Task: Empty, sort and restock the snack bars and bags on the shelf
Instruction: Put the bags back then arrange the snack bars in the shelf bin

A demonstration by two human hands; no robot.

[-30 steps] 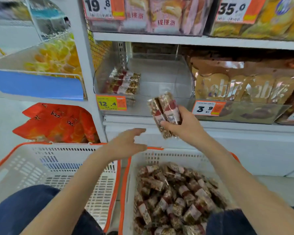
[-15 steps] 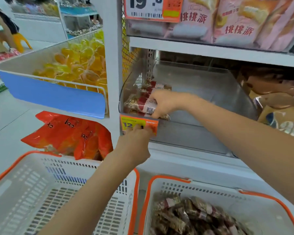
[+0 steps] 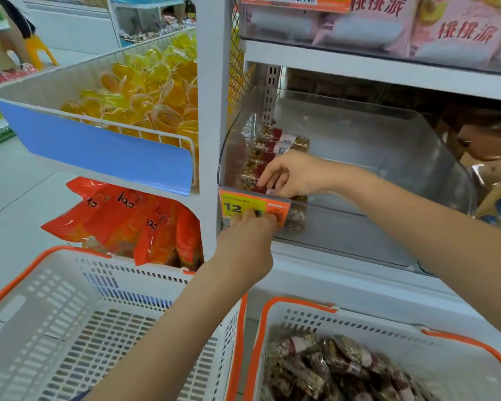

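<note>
1. Head view: clear shelf bin (image 3: 402, 157), nut bars (image 3: 275, 146) stacked at its left end.
2. R hand (image 3: 295, 175) inside bin, fingers curled down on the front bar of the stack.
3. L hand (image 3: 249, 235) below, fingertips on price tag (image 3: 253, 205) at bin front; grip can't tell.
4. White basket w/ orange rim (image 3: 301, 303), lower right: more nut bars. 2nd basket (image 3: 70, 328) left of it.
</note>
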